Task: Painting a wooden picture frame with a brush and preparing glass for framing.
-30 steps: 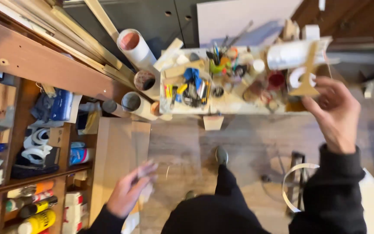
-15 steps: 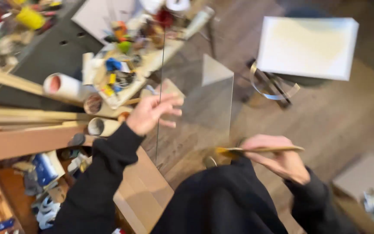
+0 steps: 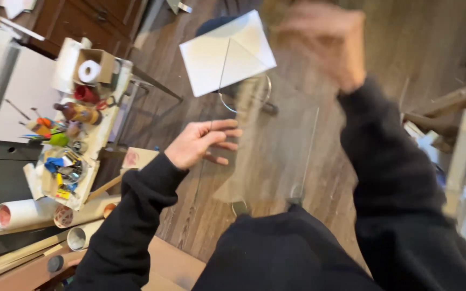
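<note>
A clear, see-through sheet (image 3: 268,156) stands on edge in front of my body, over the wooden floor. My left hand (image 3: 203,143) is at its left edge, fingers stretched and spread against the pane, steadying it. My right hand (image 3: 324,43) is raised high near the top of the view and heavily blurred by motion. I cannot tell whether it holds anything. Both arms are in black sleeves.
A white board (image 3: 227,51) lies on the floor beyond the sheet, with a metal hoop (image 3: 267,97) next to it. On the left are a cluttered cardboard tray (image 3: 90,183) of tools and paints, a tape roll (image 3: 89,71) and cardboard tubes (image 3: 22,213). Wooden framing (image 3: 459,102) stands on the right.
The view has swung round. My right hand has gone from low, holding a thin wooden strip, to high and blurred. My left hand stays at the clear sheet's edge.
</note>
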